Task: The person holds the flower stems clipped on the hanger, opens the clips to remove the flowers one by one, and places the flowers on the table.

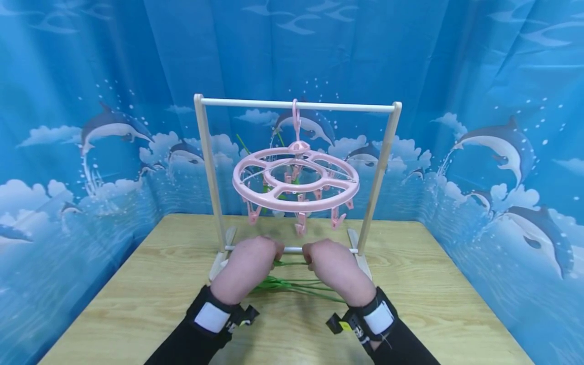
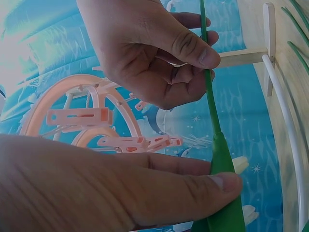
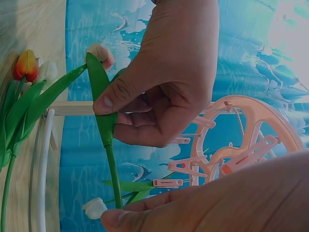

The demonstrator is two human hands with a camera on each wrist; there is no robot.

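Into a two-handed positioning step, by the look of it: holding a single tulip point(image 3: 106, 130) low in the centre of the head view, under the pink clip hanger point(image 1: 295, 205). Next, probably calls for bringing the bare stem point(image 3: 112, 169) up to one of the pink clips point(image 1: 300, 224) without bending it.

Now across from the left! Past the wooden stand point(image 1: 208, 152) and straight to the left hand point(image 1: 253, 256), lower centre-left: pinching the leafy part between thumb and fingers, hardly any gap, leaf right under the thumb. Just below, on the table point(image 1: 137, 304), more tulips point(image 1: 274, 284), stems pointing right. Then along the short stretch of stem, spanning the lower centre from hand to hand. And on to the right hand point(image 1: 328, 258), lower centre-right: fingers curled in, gripping the stem against the thumb, stem running on past the fingers to the top of the left wrist view. Bloom of the held one? Can't tell.
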